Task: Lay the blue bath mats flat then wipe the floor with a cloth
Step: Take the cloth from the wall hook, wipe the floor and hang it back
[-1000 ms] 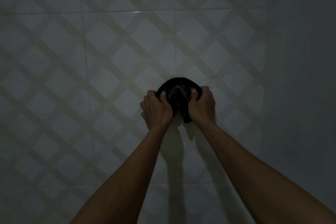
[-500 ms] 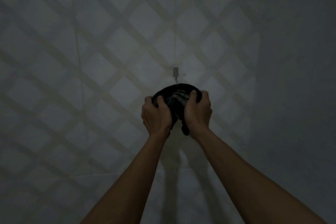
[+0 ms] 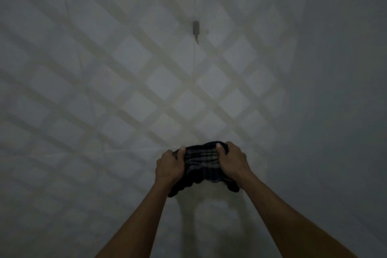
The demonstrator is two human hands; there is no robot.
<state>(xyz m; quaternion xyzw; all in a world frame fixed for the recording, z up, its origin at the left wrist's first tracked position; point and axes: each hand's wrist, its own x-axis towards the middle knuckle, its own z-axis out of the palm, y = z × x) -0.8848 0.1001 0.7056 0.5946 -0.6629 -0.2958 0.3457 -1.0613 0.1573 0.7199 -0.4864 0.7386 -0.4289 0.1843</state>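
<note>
Head camera gives us a dim tiled wall (image 3: pixel 134 73) with a diamond lattice pattern, and both bare arms reaching out toward it; left hand (image 3: pixel 170 166) curls round the left end of a dark striped cloth (image 3: pixel 202 163), thumb on top, fingers wrapped behind; right hand (image 3: pixel 231 161) clutches the right end the same way, thumb pressed over the upper edge; cloth is bunched and stretched between the two fists, held up in front of the wall, its loose ends drooping below each hand; higher up, well apart from the hands, a small grey wall hook (image 3: pixel 196 28) sits on a tile joint.
</note>
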